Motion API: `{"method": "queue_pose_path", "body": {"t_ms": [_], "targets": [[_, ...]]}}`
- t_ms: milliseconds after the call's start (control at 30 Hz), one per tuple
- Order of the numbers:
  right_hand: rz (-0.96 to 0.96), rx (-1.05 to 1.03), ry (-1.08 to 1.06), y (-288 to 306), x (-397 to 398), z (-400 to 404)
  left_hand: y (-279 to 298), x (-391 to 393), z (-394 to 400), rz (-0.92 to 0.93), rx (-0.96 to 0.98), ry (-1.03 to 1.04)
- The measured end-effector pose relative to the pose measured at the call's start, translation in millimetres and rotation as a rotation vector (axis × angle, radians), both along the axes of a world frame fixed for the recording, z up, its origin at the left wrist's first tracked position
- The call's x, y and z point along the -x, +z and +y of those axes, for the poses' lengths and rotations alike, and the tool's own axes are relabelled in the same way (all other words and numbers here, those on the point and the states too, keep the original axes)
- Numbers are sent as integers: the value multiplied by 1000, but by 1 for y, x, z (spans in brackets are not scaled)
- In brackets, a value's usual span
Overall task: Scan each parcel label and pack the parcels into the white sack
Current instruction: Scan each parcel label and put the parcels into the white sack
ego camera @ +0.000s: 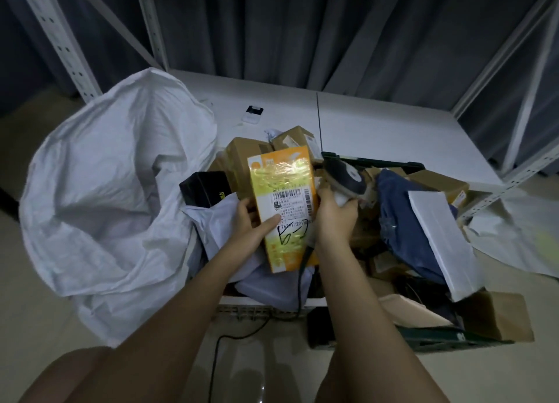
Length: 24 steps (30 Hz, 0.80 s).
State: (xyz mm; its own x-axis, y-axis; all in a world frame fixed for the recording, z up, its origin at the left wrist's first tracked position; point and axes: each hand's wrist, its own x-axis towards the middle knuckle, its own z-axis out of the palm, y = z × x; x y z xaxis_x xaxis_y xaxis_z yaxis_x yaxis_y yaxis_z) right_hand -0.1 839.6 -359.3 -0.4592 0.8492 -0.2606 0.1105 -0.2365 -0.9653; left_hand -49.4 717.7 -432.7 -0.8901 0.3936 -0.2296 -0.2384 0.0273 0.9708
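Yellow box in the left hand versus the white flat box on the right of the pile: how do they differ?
The yellow box is glossy, taped, and shows a barcode label with handwriting; the white box shows a plain face with no label visible. The yellow box is held up by the left hand, while the white box lies tilted, untouched, on the pile. Both are flat, oblong boxes.

A white shelf board (pixel 378 124) spans the back, well beyond the fingers of both hands. On it, far past the fingertips and a little to their left, lies a small black-and-white device (pixel 252 113). Brown cardboard boxes (pixel 242 154) rest on its front edge, just beyond the fingertips. The pale floor (pixel 54 327) lies below the hands; on it stand the white sack (pixel 99 191), left of the left fingers, and a green crate (pixel 447 337) under and right of the right fingers. A black cable (pixel 217 348) trails across the floor.
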Motion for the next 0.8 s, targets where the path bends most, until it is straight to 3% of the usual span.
{"method": "queue_pose_path", "body": {"t_ms": [267,600,800], "targets": [[92,163,279,60,11,-30,58,-9,-62,252,-32,162],[202,181,570,95,-25,-126,119,-74,-187,164,-28,294],[177,120,691,97,-48,-165,140,-102,-242,157,115,282]]}}
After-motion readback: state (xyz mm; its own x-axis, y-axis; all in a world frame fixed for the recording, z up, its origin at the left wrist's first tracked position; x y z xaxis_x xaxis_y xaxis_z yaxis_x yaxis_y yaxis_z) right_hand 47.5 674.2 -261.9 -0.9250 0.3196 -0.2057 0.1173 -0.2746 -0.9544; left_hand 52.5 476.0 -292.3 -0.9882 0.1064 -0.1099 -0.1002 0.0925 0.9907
